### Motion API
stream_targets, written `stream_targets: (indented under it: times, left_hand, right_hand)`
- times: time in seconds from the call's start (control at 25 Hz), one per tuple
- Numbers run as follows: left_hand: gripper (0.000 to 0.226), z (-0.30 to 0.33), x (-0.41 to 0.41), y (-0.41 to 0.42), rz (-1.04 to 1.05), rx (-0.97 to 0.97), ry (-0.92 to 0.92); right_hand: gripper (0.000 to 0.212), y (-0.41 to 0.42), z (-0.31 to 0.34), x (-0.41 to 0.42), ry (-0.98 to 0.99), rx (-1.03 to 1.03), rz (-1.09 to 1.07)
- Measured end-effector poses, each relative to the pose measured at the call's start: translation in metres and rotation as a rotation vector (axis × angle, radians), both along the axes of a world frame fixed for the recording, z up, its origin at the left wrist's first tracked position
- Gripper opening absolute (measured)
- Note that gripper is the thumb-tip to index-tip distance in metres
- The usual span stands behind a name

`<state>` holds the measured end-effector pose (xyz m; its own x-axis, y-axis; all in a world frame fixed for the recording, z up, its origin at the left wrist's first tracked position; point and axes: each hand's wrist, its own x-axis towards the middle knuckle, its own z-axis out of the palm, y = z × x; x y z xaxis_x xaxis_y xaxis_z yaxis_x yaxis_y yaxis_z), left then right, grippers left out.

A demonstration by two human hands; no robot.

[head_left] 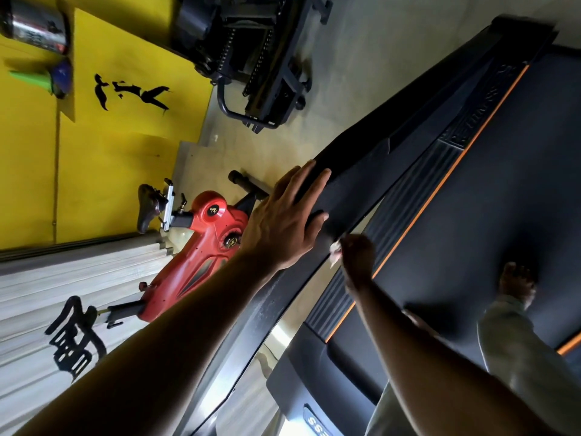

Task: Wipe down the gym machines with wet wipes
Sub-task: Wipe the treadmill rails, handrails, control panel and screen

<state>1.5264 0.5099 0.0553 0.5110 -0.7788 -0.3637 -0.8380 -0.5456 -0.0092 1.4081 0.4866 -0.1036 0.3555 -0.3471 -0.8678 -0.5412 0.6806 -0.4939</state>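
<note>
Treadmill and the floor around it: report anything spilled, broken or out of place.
Nothing stands out. The left hand rests on the treadmill's handrail; the right hand holds a white wipe against it. The red exercise bike only looks tipped because the camera is tilted. No spill shows on the floor.

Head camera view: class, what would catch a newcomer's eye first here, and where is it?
Two bare forearms reach up the middle: the left hand lies on the black treadmill handrail, and the right hand holds a white wet wipe just below it. Left of the arms stands a red exercise bike against a yellow wall.
</note>
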Motion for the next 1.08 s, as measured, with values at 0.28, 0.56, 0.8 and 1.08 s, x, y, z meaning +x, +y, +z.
stream_targets:
  times: [0.28,0.56,0.8,1.08]
  left_hand:
    - [0.065,0.001,0.001,0.000,0.009,0.023,0.007]
    - [0.065,0.000,0.003,-0.001,0.041,0.034,0.026]
    - [0.065,0.001,0.001,-0.001,0.043,0.053,0.027]
    - [0.065,0.001,0.001,-0.002,0.052,0.047,0.028]
  right_hand:
    - [0.018,-0.005,0.040,0.012,-0.208,-0.316,-0.029]
    - [0.025,-0.063,-0.031,0.040,0.075,-0.128,-0.160]
    - [0.011,-0.021,-0.011,0.041,-0.013,-0.052,-0.329]
    - [0.030,-0.013,-0.031,0.035,0.086,0.082,-0.228]
